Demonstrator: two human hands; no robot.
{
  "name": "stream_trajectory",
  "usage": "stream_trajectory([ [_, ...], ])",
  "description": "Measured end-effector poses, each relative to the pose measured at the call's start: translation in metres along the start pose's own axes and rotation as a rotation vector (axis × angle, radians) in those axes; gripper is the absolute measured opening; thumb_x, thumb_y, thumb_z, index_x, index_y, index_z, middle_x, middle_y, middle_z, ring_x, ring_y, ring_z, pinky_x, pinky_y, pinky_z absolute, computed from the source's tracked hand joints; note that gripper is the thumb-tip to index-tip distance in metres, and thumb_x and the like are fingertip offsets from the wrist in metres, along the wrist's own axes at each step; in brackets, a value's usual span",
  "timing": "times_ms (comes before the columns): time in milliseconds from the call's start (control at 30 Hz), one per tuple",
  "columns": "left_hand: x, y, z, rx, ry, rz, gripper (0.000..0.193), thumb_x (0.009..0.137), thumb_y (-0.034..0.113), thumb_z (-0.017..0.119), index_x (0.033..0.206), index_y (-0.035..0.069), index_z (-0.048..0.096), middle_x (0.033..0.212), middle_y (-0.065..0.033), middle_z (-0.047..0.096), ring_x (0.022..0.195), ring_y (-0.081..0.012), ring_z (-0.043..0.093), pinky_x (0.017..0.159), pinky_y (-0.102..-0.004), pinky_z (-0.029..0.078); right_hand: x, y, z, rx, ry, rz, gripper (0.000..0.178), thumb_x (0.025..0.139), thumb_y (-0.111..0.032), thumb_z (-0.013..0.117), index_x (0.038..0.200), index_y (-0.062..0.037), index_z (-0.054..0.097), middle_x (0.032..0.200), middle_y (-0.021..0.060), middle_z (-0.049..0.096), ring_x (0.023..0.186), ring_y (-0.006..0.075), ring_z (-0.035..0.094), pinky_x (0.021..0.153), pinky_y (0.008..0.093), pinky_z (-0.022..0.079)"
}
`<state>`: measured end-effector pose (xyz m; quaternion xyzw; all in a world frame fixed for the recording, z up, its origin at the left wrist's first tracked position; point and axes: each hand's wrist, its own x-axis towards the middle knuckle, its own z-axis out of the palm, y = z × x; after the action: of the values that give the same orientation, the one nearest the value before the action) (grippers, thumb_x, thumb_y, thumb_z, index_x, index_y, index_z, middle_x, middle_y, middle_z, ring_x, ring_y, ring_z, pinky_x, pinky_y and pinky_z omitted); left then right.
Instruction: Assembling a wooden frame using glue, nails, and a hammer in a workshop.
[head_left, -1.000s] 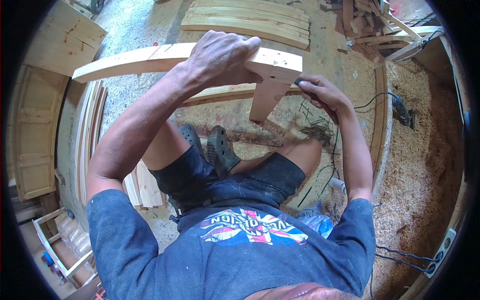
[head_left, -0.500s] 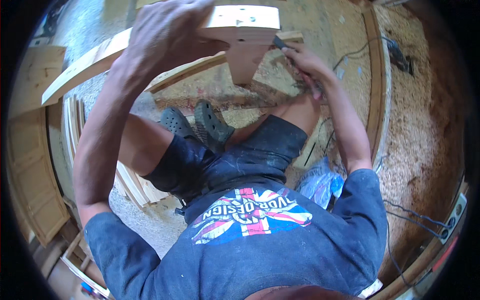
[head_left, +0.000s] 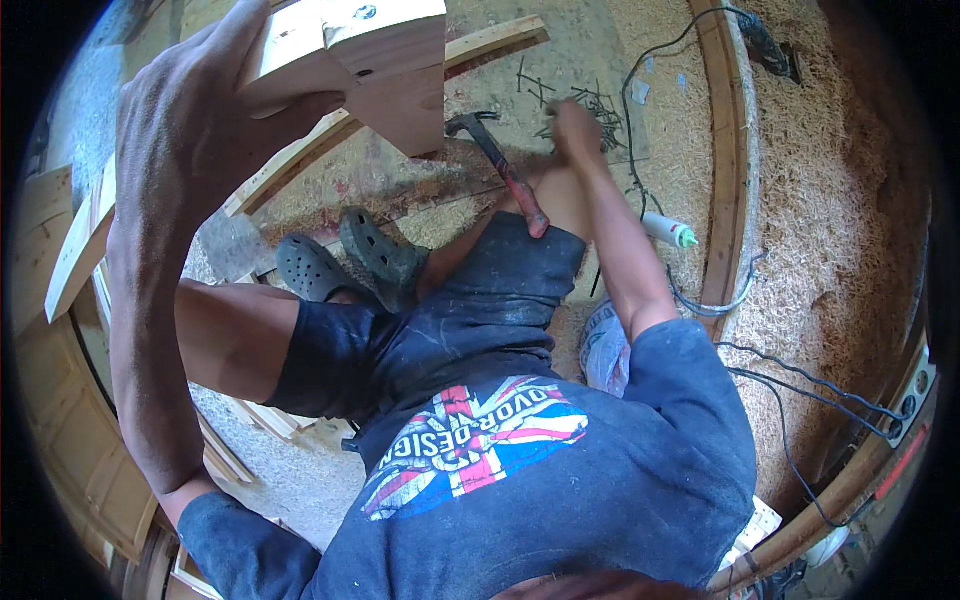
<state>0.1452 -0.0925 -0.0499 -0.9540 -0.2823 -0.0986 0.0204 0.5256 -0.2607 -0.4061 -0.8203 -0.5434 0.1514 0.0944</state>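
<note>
My left hand [head_left: 185,115] is wrapped round a pale wooden workpiece [head_left: 395,75], holding it raised at the upper left. A long curved wooden arm [head_left: 78,245] of it shows beyond my wrist, and a hole is visible near its joint. My right hand [head_left: 577,132] is down at a scattered pile of dark nails [head_left: 612,122] on the floor. Its fingers look curled, and whatever they may hold is hidden. A claw hammer [head_left: 508,175] with a red and black handle rests against my right thigh, its head toward the workpiece; neither hand touches it.
A wooden batten [head_left: 495,42] lies behind the workpiece. Right of my forearm are a white tube with a green tip [head_left: 670,230], a black cable [head_left: 632,130] and a long floor beam [head_left: 722,160]. Wood shavings [head_left: 830,190] cover the right side. A power strip [head_left: 910,400] sits far right.
My right hand has let go of the hammer, which now rests on my thigh, and has moved to the nails. The workpiece and my left hand appear further left in view.
</note>
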Motion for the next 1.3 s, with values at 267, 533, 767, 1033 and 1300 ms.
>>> stream_trajectory([
  [267,0.005,-0.004,-0.001,0.035,-0.056,-0.031,0.062,0.074,0.042,0.091,0.117,0.009,0.062,0.094,-0.0137,0.077,0.083,-0.0272,0.076,0.07,-0.0395,0.06,0.027,0.039,-0.011,-0.254,-0.222,-0.212,0.023,0.09,-0.01,0.056,0.104,-0.0167,0.074,0.111,0.0159,0.064,0.106,0.0383,0.067,0.088,0.0513,0.053],
  [533,0.011,-0.002,-0.002,0.005,-0.053,-0.069,0.062,0.072,0.04,0.093,0.116,0.01,0.062,0.096,-0.0141,0.077,0.084,-0.0276,0.076,0.072,-0.0406,0.06,0.035,0.055,-0.035,0.289,-0.222,-0.043,0.024,0.089,-0.017,0.072,0.111,-0.0079,0.074,0.105,0.0131,0.072,0.092,0.0277,0.071,0.075,0.0408,0.056],
  [767,0.029,0.004,-0.008,0.088,0.017,-0.059,0.055,0.073,0.042,0.091,0.105,0.009,0.061,0.088,-0.015,0.075,0.082,-0.0322,0.075,0.072,-0.0449,0.057,0.024,-0.014,-0.17,0.737,-0.515,0.1,0.023,0.099,-0.014,0.065,0.114,0.0039,0.07,0.091,0.0066,0.071,0.07,0.0115,0.065,0.061,0.026,0.055],
  [1033,0.026,0.0,-0.009,-0.034,-0.038,-0.058,0.05,0.073,0.039,0.088,0.091,0.003,0.06,0.087,-0.0189,0.072,0.087,-0.0368,0.072,0.077,-0.0468,0.055,-0.009,-0.156,-0.337,0.552,-0.261,-0.431,0.019,0.099,-0.014,0.067,0.108,0.002,0.07,0.09,0.004,0.068,0.075,0.0127,0.063,0.066,0.0282,0.054],
  [1300,0.018,0.012,-0.02,-0.051,-0.041,0.028,0.05,0.075,0.041,0.086,0.092,0.001,0.06,0.08,-0.0163,0.072,0.081,-0.0337,0.074,0.071,-0.0436,0.058,-0.058,-0.302,-0.378,-0.158,0.375,-0.969,0.015,0.095,-0.017,0.069,0.096,-0.0023,0.069,0.089,0.0096,0.064,0.079,0.0278,0.068,0.072,0.0414,0.053],
])
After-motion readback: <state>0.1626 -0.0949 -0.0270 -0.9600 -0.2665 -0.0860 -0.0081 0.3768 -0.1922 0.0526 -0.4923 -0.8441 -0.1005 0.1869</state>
